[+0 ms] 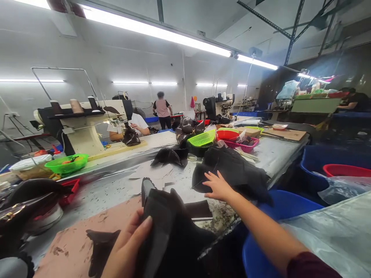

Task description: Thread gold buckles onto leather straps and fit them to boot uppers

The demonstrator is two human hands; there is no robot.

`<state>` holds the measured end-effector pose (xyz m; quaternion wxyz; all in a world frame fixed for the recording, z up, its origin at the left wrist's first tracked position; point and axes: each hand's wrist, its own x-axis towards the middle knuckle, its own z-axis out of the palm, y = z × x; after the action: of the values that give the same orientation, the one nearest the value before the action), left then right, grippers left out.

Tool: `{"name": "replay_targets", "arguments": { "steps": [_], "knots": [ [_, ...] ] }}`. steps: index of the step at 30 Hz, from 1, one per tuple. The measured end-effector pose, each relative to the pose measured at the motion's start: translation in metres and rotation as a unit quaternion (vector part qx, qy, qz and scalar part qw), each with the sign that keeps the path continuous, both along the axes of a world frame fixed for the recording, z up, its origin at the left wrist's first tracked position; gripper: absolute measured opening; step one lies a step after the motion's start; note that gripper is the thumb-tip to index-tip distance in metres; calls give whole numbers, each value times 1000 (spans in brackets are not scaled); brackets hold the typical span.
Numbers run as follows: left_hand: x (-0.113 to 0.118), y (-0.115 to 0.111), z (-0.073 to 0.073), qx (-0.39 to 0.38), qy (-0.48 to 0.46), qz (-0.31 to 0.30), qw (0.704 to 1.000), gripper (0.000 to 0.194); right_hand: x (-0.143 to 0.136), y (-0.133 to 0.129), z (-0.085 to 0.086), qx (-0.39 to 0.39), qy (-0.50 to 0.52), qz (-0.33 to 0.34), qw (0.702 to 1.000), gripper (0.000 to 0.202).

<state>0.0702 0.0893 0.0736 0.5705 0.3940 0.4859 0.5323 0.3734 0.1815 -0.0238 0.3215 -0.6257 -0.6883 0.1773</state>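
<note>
My left hand [130,235], low in the middle of the head view, grips a folded black leather-like piece [171,224] with a greyish face, thumb on the near side. A strip with a scalloped edge [147,189] stands up at its top; I cannot tell whether it is part of that piece. My right hand [218,186] reaches forward with fingers spread, over or touching a pile of black pieces [234,170]. A flat dark strip [198,209] lies between the hands. Another dark piece [101,247] rests on a pinkish board [78,235].
A sewing machine [89,123] and green basket [66,164] stand left. Ahead are a black curved piece [171,156], a yellow-green basket [202,138] and a magenta basket [247,146]. Blue chairs [285,202] adjoin the table on the right. Other people [162,108] work beyond.
</note>
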Motion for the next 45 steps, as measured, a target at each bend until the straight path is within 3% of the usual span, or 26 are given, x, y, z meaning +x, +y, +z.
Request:
{"name": "replay_targets", "arguments": {
  "steps": [4,6,8,9,11,14,17,20,24,28,31,33,36,38,40,43,45],
  "knots": [
    [10,-18,4,-20,-5,-139,990,35,-45,-29,19,11,98,167,981,54],
    [8,-20,12,7,-5,-201,979,33,-60,-40,42,23,200,282,938,52],
    [0,-18,21,40,-7,-202,979,33,-68,-50,69,25,253,382,889,43],
    [-5,-16,25,55,-2,-176,983,35,-70,-54,82,22,230,409,883,35],
    [-18,-11,30,72,25,-109,991,46,-69,-64,104,15,164,422,891,30],
    [-37,-5,27,96,78,-26,992,57,-67,-78,125,23,125,392,911,51],
    [-49,-4,17,123,73,1,990,58,-69,-95,144,48,82,450,888,41],
    [-55,-8,9,104,23,-45,993,54,-76,-110,163,34,35,506,861,39],
    [-63,-16,12,93,-26,-125,987,51,-88,-111,176,79,-52,464,881,33],
    [-54,-28,16,99,-44,-164,981,54,-108,-101,163,163,-185,309,919,10],
    [-37,-33,7,134,-41,-114,984,55,-128,-98,144,209,-222,231,924,6],
    [-26,-34,-1,153,0,-67,986,50,-141,-99,131,259,-178,210,926,10],
    [-16,-35,-9,130,21,-22,991,36,-156,-105,110,340,9,176,924,20],
    [-14,-36,-11,95,-51,-7,994,33,-161,-112,94,330,116,152,924,39],
    [-17,-38,-10,61,-138,15,988,33,-161,-121,75,255,116,150,948,56],
    [-27,-38,-8,7,-182,57,982,29,-154,-134,41,166,-19,147,975,30],
    [-33,-38,-8,-16,-181,72,981,29,-146,-139,18,186,-93,126,970,14]
  ]
}}
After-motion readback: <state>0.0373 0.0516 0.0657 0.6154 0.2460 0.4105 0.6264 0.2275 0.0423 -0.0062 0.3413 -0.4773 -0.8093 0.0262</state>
